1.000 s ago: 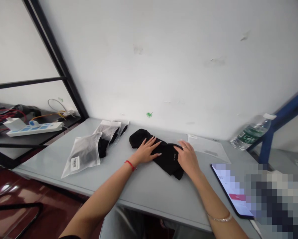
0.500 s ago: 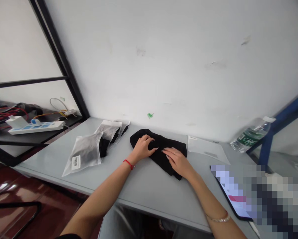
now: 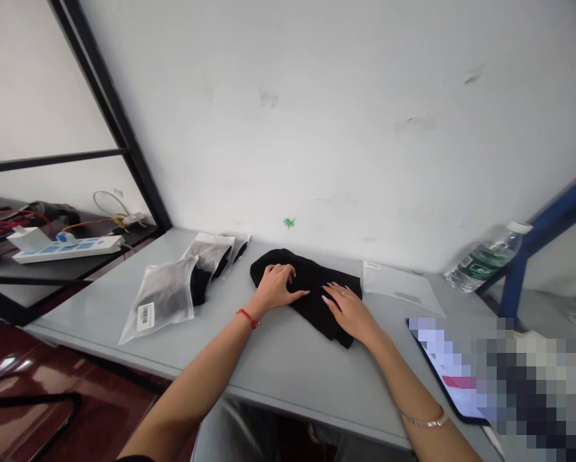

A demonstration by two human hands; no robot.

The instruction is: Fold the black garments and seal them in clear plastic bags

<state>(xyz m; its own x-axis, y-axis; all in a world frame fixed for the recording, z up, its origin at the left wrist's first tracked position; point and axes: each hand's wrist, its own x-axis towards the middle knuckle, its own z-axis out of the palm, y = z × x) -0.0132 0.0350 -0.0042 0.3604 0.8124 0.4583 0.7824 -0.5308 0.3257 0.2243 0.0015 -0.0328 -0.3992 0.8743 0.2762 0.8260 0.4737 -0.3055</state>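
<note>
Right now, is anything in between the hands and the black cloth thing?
Nothing that I can see: the left hand and the right hand both rest on the black cloth. The frosted bags lie off to its left, out of the way.

No text can be read, even on the barcode label or bottle label.

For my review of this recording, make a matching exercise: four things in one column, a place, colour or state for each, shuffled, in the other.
1. Cloth
2. Bottle
3. Power strip
4. Left bracelet

A. Red
B. On the dark shelf
C. Under left hand and right hand
D. Capped in white

Pairs: 1-C, 2-D, 3-B, 4-A
</note>
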